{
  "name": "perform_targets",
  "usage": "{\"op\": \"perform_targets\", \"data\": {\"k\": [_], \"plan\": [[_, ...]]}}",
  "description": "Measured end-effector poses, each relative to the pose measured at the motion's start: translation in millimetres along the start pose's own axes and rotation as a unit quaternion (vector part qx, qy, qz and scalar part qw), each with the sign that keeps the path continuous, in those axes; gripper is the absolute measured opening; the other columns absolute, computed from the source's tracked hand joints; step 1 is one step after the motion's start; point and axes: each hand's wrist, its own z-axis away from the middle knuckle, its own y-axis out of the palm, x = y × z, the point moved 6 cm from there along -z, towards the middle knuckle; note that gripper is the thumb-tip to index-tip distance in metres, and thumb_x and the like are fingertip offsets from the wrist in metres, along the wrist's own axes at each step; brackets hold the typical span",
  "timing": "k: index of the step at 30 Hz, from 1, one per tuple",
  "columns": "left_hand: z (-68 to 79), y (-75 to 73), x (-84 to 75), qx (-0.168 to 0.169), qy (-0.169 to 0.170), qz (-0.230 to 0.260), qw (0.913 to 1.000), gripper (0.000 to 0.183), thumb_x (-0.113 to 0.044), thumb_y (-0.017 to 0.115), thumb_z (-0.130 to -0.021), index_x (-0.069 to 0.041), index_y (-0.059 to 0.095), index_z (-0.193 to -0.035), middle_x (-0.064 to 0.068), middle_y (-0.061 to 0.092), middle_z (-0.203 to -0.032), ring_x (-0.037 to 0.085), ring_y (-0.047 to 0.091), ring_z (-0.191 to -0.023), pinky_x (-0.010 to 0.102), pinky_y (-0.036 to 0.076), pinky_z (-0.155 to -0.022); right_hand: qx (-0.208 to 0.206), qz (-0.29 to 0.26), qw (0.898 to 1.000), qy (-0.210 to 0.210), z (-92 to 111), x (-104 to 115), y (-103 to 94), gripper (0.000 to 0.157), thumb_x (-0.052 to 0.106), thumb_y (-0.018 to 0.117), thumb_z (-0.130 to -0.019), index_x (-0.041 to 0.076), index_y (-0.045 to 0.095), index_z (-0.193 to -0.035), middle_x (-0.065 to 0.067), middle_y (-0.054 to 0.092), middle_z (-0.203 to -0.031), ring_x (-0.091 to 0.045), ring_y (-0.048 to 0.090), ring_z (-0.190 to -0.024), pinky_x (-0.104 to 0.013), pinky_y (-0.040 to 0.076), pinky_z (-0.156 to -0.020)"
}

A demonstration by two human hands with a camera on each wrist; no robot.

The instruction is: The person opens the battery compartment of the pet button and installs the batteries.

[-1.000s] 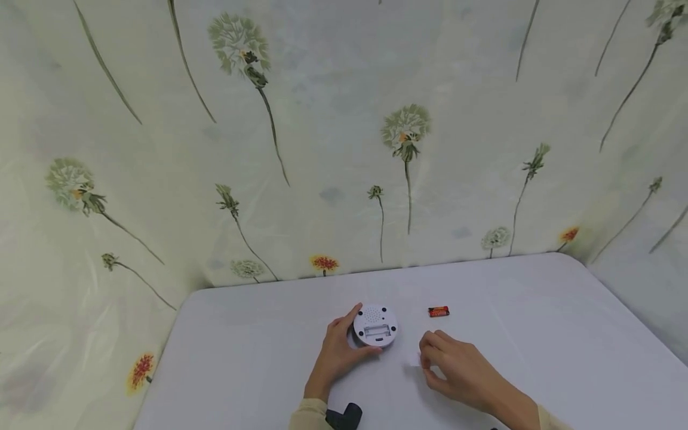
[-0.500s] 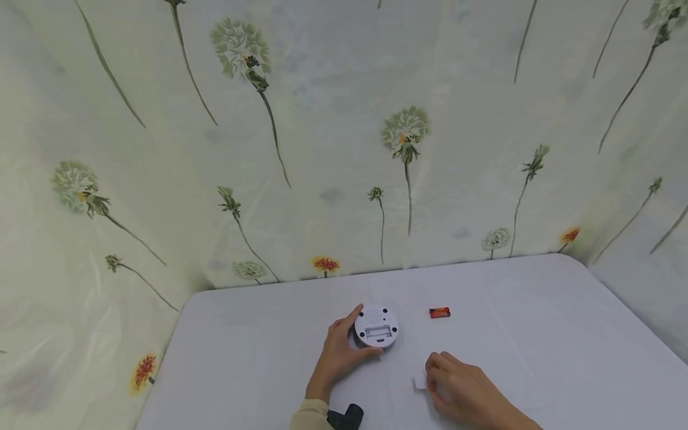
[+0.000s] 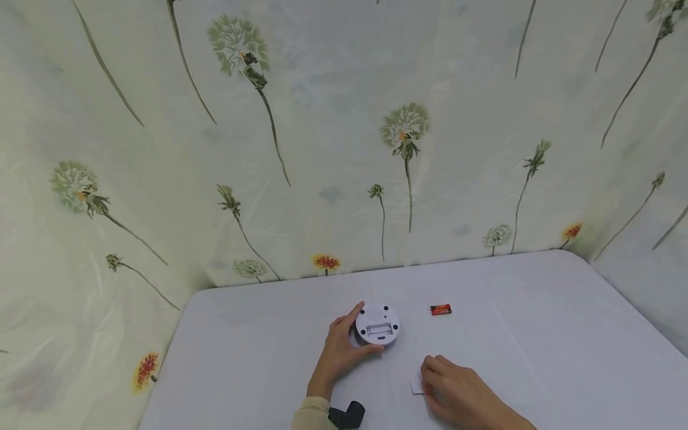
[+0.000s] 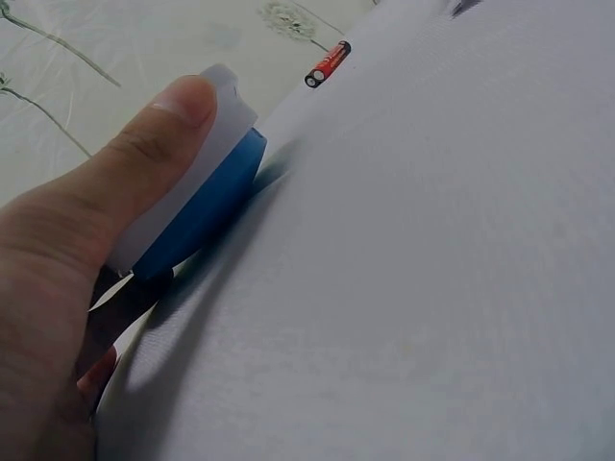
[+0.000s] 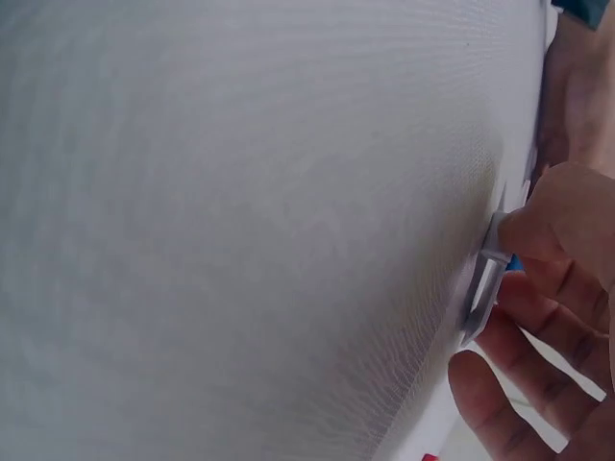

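Observation:
My left hand (image 3: 338,352) grips a round white device (image 3: 374,314) by its edge, fingers behind and thumb in front. Its upturned face shows speaker holes, dark round feet and an uncovered battery slot with no batteries inside. In the left wrist view the device's lower part (image 4: 207,206) is blue. To the right, nearer the person, my right hand (image 3: 451,391) pinches a small white battery cover (image 3: 416,387) low over the table; the fingers partly hide it. In the right wrist view the cover (image 5: 495,235) sits between thumb and fingertips. Red-and-black batteries (image 3: 441,309) lie right of the device.
A white cloth covers the table (image 3: 258,346). Behind it rises a curtain (image 3: 322,149) printed with dandelions. A black object (image 3: 349,415) lies by the left wrist at the front.
My right hand has moved toward the person and lower with the battery cover, then slightly left. The left hand and the device have stayed in place.

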Motion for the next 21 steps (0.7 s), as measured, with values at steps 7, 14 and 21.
{"op": "perform_targets", "data": {"k": [7, 14, 21], "plan": [[1.0, -2.2, -3.0, -0.002, 0.009, -0.002, 1.0000, 0.096, -0.064, 0.068, -0.053, -0.044, 0.022, -0.135, -0.011, 0.042, -0.135, 0.018, 0.040, -0.119, 0.042, 0.034, -0.098, -0.006, -0.026, 1.000, -0.001, 1, 0, 0.6, 0.020, 0.014, 0.066, -0.067, 0.027, 0.051, -0.071, 0.019, 0.042, -0.083, 0.005, 0.038, -0.075, -0.004, 0.029, -0.055], [0.5, -1.1, -1.2, 0.004, 0.004, 0.000, 1.0000, 0.096, -0.064, 0.069, -0.054, -0.046, 0.021, -0.134, -0.015, 0.039, -0.136, 0.016, 0.038, -0.121, 0.042, 0.033, -0.100, 0.010, -0.057, 0.998, 0.006, 3, -1, 1.3, 0.023, 0.016, 0.067, -0.070, 0.031, 0.051, -0.074, 0.022, 0.041, -0.084, 0.008, 0.036, -0.075, -0.003, 0.028, -0.056], [0.2, -1.3, -2.1, 0.003, 0.001, 0.001, 1.0000, 0.096, -0.061, 0.071, -0.054, -0.046, 0.021, -0.134, -0.015, 0.037, -0.137, 0.016, 0.038, -0.122, 0.042, 0.033, -0.100, 0.099, -0.081, 0.989, 0.069, 0, -12, 5.1, 0.019, 0.031, 0.065, -0.077, 0.034, 0.054, -0.093, 0.024, 0.045, -0.091, 0.006, 0.042, -0.080, -0.016, 0.043, -0.064]]}}
